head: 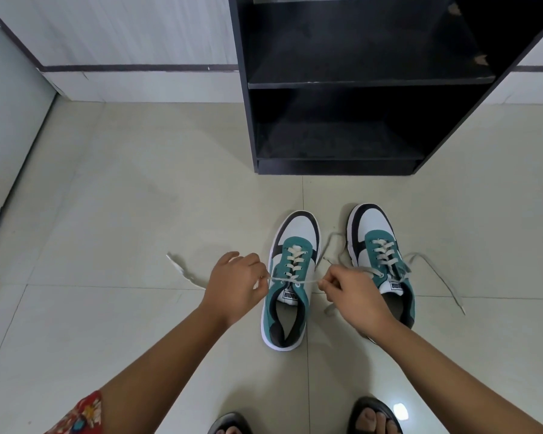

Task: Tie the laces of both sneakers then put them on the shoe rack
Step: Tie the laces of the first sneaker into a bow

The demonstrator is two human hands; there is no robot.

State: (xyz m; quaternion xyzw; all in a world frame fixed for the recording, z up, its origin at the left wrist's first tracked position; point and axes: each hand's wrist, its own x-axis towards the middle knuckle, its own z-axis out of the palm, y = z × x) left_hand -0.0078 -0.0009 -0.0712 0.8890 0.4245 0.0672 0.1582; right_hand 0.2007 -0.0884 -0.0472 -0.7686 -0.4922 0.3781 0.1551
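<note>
Sneakers, teal and white, stand side by side on the tiled floor, toes toward the black shoe rack [336,84], just in front of its open bottom shelf. Left sneaker [290,277] is the one being worked; right sneaker [381,261] sits just beside it, partly behind the right wrist.

Left hand [234,285] closed in a pinch on one lace end; right hand [355,296] closed in a pinch on the other. Between them the lace [292,280] runs taut and level across the top eyelets, above the tongue. Judged step: first cross-knot being drawn tight. No bow yet.

Risks from here:
- Tail of the left lace [182,270] trails loose on the floor toward the left; if the pinch sits too near the end, too little may remain for a loop.
- Uneven pull could drag the lace through the eyelets, leaving one side short.
- Hard sideways tension on a light, unweighted shoe may skid or tip it on smooth tile.
- Right sneaker's laces [436,270] lie sprawled, one strand near the right hand; it could get caught into the knot.
- Slack released before looping lets the first knot loosen.

Rack shelves look bare and reachable.
</note>
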